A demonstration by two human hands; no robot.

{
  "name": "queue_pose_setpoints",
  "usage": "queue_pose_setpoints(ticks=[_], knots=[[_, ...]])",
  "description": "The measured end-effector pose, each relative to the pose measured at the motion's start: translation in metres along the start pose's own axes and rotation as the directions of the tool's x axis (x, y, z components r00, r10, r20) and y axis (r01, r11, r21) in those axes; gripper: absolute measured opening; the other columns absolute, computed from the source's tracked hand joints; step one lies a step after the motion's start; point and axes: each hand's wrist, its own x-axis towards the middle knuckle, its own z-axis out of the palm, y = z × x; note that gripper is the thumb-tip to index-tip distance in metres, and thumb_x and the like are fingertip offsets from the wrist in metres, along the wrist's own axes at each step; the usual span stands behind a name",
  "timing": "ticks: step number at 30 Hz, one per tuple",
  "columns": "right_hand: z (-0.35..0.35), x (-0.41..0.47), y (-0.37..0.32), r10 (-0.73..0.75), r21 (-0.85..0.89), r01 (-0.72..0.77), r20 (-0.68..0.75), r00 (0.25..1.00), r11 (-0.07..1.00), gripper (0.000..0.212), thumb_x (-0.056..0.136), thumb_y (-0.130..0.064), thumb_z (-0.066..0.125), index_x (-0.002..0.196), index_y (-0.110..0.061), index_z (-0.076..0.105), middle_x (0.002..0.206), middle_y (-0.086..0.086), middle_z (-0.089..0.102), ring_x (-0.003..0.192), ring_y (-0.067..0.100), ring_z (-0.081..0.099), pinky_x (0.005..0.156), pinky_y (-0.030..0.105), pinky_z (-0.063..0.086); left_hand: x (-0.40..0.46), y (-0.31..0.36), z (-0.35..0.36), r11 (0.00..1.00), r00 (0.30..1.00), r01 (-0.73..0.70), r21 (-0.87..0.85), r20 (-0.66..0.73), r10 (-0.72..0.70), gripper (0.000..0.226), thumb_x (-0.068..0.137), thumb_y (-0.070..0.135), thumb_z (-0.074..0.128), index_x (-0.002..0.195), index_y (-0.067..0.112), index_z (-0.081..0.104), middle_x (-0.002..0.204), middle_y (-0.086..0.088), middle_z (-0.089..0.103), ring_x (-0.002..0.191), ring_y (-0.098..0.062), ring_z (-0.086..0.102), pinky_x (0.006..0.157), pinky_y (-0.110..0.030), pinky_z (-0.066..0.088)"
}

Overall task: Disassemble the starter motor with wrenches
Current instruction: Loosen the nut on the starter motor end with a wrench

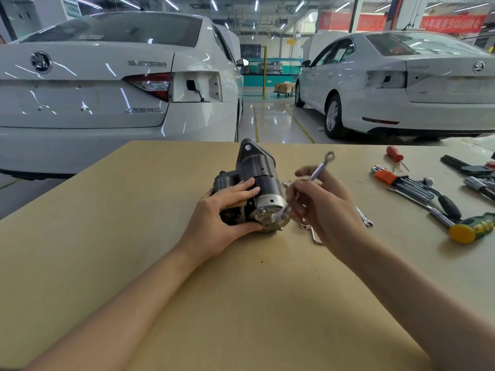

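— Where does the motor (pixel 254 183) sit?

— It lies on its side on the tan tabletop (pixel 134 236), near the far edge, with its silver end cap (pixel 270 216) turned toward the person and its dark nose pointing at the cars.

— And the hands?

— The left hand (pixel 227 207) is wrapped over the motor's left side, fingers across the top, thumb under the cap's edge. The right hand (pixel 321 199) is closed around a wrench (pixel 308 180); its lower end meets the cap's face, blurred, and its ring end sticks up past the fingers.

— Anything else close by?

— A second wrench (pixel 364 218) lies just behind the right hand, partly hidden. Further right lie a hex key set (pixel 401 183) in an orange holder, a ratchet (pixel 444 204) and a hammer (pixel 471 228) with a yellow end. A red screwdriver (pixel 395 155) rests near the far edge. Two white cars (pixel 107 89) stand behind.
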Motion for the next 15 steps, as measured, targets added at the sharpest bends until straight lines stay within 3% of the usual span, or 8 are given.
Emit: queue_pose_setpoints(ticks=[3, 10, 15], knots=[[-0.016, -0.001, 0.004, 0.166, 0.215, -0.162, 0.002, 0.986, 0.963, 0.012, 0.09, 0.0, 0.052, 0.101, -0.003, 0.053, 0.068, 0.012, 0.062, 0.05, 0.016, 0.053, 0.048, 0.027, 0.048, 0.0, 0.001, 0.0, 1.0, 1.0, 0.006, 0.008, -0.006, -0.006, 0.068, 0.062, 0.023, 0.089, 0.123, 0.033, 0.06, 0.134, 0.023, 0.052, 0.127, 0.011, 0.046, 0.117, -0.046, 0.027], [-0.017, -0.006, 0.015, 0.166, 0.218, -0.149, -0.061, 0.984, 0.964, 0.01, 0.089, 0.003, 0.054, 0.082, -0.004, 0.052, 0.074, 0.016, 0.069, 0.057, 0.018, 0.066, 0.052, 0.023, 0.052, 0.001, 0.001, 0.001, 1.0, 1.0, 0.016, 0.001, -0.016, -0.016, 0.068, 0.061, 0.023, 0.089, 0.123, 0.031, 0.061, 0.135, 0.017, 0.054, 0.127, 0.01, 0.045, 0.115, -0.047, 0.031], [-0.013, -0.008, 0.025, 0.238, 0.324, -0.196, -0.095, 0.967, 0.925, 0.004, 0.089, 0.003, 0.055, 0.091, 0.0, 0.054, 0.073, 0.015, 0.069, 0.061, 0.019, 0.069, 0.059, 0.025, 0.056, 0.001, 0.0, 0.001, 1.0, 1.0, 0.025, -0.014, -0.015, -0.025, 0.068, 0.061, 0.021, 0.089, 0.123, 0.032, 0.061, 0.137, 0.013, 0.056, 0.128, 0.006, 0.048, 0.115, -0.046, 0.032]])
